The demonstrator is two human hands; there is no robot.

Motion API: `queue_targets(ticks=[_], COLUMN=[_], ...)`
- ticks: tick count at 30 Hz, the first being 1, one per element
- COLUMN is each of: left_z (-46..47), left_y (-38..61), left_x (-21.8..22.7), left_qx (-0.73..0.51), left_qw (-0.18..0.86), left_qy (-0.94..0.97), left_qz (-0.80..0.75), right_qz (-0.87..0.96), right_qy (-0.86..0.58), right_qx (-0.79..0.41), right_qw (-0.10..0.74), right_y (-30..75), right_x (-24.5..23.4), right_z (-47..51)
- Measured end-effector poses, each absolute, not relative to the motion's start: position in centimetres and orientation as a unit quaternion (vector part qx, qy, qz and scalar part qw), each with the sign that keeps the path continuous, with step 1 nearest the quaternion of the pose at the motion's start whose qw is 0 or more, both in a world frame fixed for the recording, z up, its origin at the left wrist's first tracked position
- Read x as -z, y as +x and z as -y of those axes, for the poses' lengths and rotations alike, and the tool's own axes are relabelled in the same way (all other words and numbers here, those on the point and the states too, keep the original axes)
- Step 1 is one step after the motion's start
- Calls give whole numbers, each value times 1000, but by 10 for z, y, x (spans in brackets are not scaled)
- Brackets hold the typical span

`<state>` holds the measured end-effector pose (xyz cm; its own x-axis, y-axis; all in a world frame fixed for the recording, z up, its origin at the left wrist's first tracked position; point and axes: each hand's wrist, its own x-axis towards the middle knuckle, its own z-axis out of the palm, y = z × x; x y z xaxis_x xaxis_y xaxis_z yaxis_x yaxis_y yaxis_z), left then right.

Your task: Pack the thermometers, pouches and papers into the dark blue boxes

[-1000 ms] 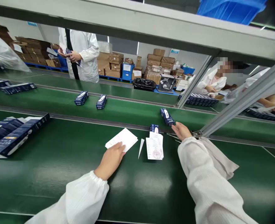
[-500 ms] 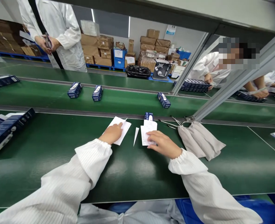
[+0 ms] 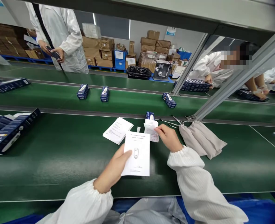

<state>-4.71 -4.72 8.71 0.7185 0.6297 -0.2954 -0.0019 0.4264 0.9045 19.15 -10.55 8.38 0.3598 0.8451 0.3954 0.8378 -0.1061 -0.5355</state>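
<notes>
A white printed booklet (image 3: 138,155) with a small device drawing on its cover is held up by my left hand (image 3: 115,166), thumb on the front. My right hand (image 3: 170,137) pinches the edge of a small printed slip (image 3: 153,132) that bears a round stamp. Behind that slip stands a small dark blue box (image 3: 149,115). To the left, a stack of white leaflets (image 3: 117,130) lies on the green belt. A narrow white paper piece (image 3: 138,129) shows between the stack and the slip, its lower part hidden by the booklet.
Grey drawstring pouches (image 3: 203,138) lie right of my right hand. Dark blue flat cartons (image 3: 13,133) rest at the left. Blue boxes (image 3: 83,91) sit on the farther belt (image 3: 128,101). A metal post (image 3: 235,74) rises at the right; co-workers in white coats stand beyond.
My left hand has lifted a booklet from the stack and brought it nearer and to the right. My right hand has shifted up and now pinches the slip's edge. Boxes on the far belt moved right.
</notes>
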Motion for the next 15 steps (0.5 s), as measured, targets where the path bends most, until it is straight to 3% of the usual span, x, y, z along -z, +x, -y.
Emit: queue_targets(ticks=[3, 7, 11, 15], left_z=[57, 61, 68, 73], left_y=[-29, -6, 8, 9], left_x=[-77, -70, -64, -63], left_qx=[-187, -208, -186, -168], left_qw=[858, 886, 889, 867], left_qy=[381, 314, 322, 359], left_qz=[-288, -270, -268, -303], right_qz=[616, 731, 727, 645], right_qy=[-683, -601, -614, -674], right_qx=[18, 4, -4, 10], right_qw=[392, 322, 309, 360], right_y=[170, 134, 125, 181], right_x=[-92, -92, -85, -69], right_z=[121, 141, 152, 165])
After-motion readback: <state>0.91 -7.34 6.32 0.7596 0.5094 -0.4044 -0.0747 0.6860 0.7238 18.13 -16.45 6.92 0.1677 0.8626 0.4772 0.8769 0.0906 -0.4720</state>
